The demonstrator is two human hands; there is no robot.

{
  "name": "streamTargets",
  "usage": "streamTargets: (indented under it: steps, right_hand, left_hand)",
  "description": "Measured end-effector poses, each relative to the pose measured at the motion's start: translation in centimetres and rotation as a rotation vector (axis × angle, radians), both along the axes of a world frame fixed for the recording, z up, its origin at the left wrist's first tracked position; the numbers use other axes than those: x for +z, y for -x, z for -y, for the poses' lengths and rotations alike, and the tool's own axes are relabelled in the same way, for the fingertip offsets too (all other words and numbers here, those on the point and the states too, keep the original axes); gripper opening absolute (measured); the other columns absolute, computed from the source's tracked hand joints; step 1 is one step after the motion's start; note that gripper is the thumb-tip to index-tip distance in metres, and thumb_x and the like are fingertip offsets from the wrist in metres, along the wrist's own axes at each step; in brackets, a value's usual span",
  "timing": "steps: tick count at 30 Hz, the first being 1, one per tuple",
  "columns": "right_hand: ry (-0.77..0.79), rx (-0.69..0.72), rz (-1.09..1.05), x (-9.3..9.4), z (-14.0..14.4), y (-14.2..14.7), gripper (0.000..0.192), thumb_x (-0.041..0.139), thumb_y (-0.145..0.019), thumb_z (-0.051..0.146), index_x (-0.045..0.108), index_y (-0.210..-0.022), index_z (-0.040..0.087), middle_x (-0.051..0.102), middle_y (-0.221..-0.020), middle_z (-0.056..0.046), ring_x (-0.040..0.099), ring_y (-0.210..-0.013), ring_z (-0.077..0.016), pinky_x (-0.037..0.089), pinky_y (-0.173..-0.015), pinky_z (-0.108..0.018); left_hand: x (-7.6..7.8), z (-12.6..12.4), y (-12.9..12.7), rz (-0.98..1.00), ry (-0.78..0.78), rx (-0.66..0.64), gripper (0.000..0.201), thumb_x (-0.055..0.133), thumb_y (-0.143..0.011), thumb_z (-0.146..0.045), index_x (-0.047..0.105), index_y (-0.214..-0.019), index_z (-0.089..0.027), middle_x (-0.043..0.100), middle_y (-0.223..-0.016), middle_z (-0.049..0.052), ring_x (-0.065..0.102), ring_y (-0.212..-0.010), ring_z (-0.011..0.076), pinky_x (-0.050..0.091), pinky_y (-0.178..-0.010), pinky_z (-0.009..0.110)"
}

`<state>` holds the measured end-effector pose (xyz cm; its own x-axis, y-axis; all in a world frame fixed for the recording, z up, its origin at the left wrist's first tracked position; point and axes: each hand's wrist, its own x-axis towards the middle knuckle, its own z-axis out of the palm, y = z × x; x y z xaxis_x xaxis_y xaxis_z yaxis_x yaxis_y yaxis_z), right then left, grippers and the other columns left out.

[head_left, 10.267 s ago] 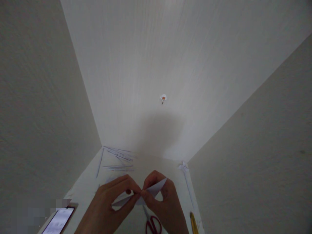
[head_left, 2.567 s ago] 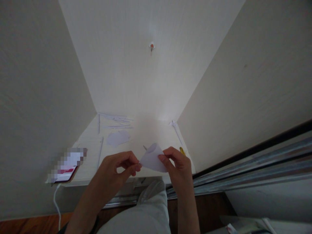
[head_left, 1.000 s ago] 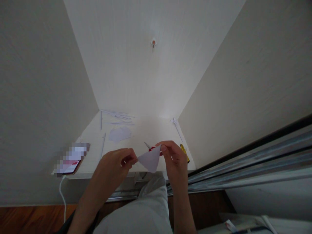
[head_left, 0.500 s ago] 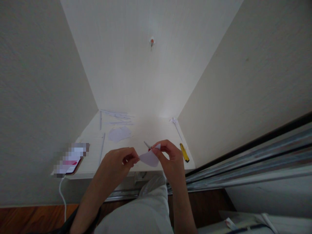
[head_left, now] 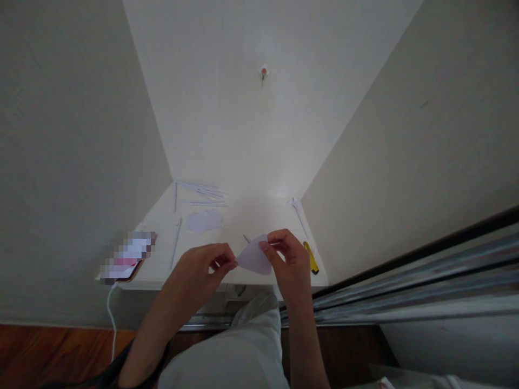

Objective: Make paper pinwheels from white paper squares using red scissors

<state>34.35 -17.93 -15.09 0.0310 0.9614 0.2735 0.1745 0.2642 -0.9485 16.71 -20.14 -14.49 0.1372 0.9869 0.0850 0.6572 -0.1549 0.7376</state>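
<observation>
Both hands meet above the near edge of the white worktop (head_left: 251, 216), with a small folded piece of white paper (head_left: 254, 257) held between them. The left hand (head_left: 205, 267) has its grip narrowed to a pinch, thumb and forefinger closed on the paper's left tip. The right hand (head_left: 286, 259) grips the paper's upper right edge, thumb on the near face and fingers curled behind it. The paper is rounded along its lower edge and comes to a point at the left; it hangs in the air, clear of the worktop.

Taking the paper as the landmark: just behind it a thin grey tip (head_left: 246, 238) pokes out, though what it belongs to is hidden by the paper. To the paper's right, beyond the right hand, a yellow utility knife (head_left: 311, 257) lies on the worktop near the side wall. Behind the paper and to its left sits a flat paper cut-out (head_left: 205, 220), and further back, against the rear wall, several thin paper strips (head_left: 200, 192) lie scattered. Well to the paper's left, a phone (head_left: 127, 259) rests at the worktop's edge with a white cable (head_left: 110, 313) hanging from it. Below the paper, the person's knee in light trousers (head_left: 243, 351) is in view
</observation>
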Motion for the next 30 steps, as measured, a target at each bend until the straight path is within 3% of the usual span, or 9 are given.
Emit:
streamTargets:
  steps: [5, 13, 23, 30]
  right_hand:
    - [-0.049, 0.123, 0.118, 0.3, 0.1, 0.7, 0.012, 0.068, -0.076, 0.011, 0.066, -0.070, 0.021, 0.066, -0.070, 0.002, 0.061, -0.068, -0.0144, 0.049, -0.065, -0.026]
    - [-0.106, 0.201, 0.290, 0.2, 0.5, 1.1, 0.013, 0.065, -0.084, 0.013, 0.067, -0.074, 0.021, 0.067, -0.074, 0.001, 0.061, -0.069, -0.0146, 0.048, -0.067, -0.027]
    - [-0.158, 0.147, 0.254, 0.5, 1.0, 1.6, 0.011, 0.060, -0.081, 0.011, 0.061, -0.077, 0.021, 0.064, -0.075, 0.001, 0.060, -0.072, -0.0159, 0.046, -0.068, -0.029]
    - [-0.138, 0.061, 0.288, -0.4, -0.1, 0.1, 0.010, 0.060, -0.083, 0.014, 0.060, -0.077, 0.021, 0.064, -0.075, 0.001, 0.061, -0.072, -0.0159, 0.049, -0.067, -0.028]
  left_hand:
    - [-0.3, 0.1, -0.1, 0.061, -0.125, 0.008, 0.012, 0.061, -0.083, -0.027, 0.066, -0.094, -0.023, 0.075, -0.098, 0.003, 0.067, -0.090, 0.0205, 0.051, -0.086, 0.036]
    - [0.6, 0.3, -0.4, 0.132, -0.316, 0.032, 0.013, 0.060, -0.087, -0.023, 0.066, -0.076, -0.021, 0.070, -0.073, -0.001, 0.065, -0.068, 0.0156, 0.052, -0.067, 0.027]
    - [1.1, 1.1, -0.9, 0.118, -0.429, 0.118, 0.015, 0.060, -0.087, -0.017, 0.064, -0.072, -0.021, 0.069, -0.070, -0.003, 0.064, -0.067, 0.0134, 0.048, -0.066, 0.023]
    - [1.2, 1.7, 0.5, 0.121, -0.466, 0.306, 0.012, 0.060, -0.088, -0.018, 0.064, -0.078, -0.023, 0.070, -0.077, -0.003, 0.065, -0.075, 0.0145, 0.048, -0.071, 0.024]
